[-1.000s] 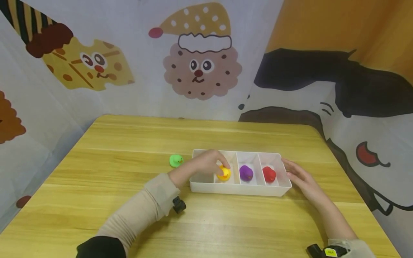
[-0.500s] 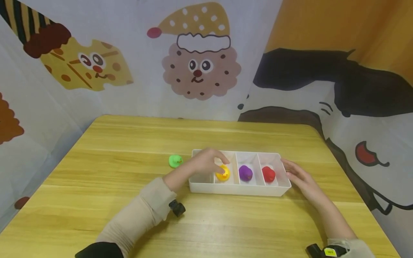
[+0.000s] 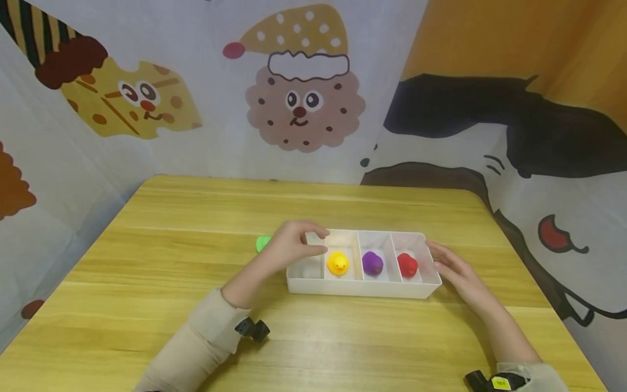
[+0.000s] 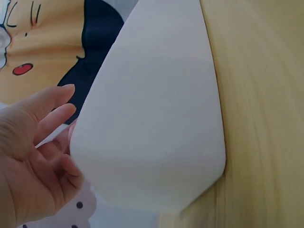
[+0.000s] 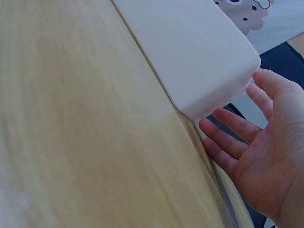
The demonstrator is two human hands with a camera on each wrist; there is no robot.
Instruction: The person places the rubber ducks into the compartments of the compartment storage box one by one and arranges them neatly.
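A white divided box [image 3: 362, 288] stands on the table. A yellow rubber duck [image 3: 338, 263], a purple duck [image 3: 373, 263] and a red duck [image 3: 407, 265] each sit in a compartment of their own, left to right. Over the box's leftmost compartment, my left hand [image 3: 289, 245] holds nothing, thumb and fingers apart. Behind that hand shows part of a green duck [image 3: 262, 243] on the table. At the box's right end rests my right hand [image 3: 458, 272], its fingers loosely extended. In the right wrist view a fingertip touches the box [image 5: 199, 52] near its corner.
The wooden table [image 3: 196, 218] extends on all sides of the box. A cartoon-printed cloth [image 3: 210, 152] hangs behind its far edge. Small black cameras sit at both wrists.
My left hand has let go of the yellow duck, lifted, and drawn back left over the leftmost compartment, now partly covering the green duck. The right hand has stayed at the box's end.
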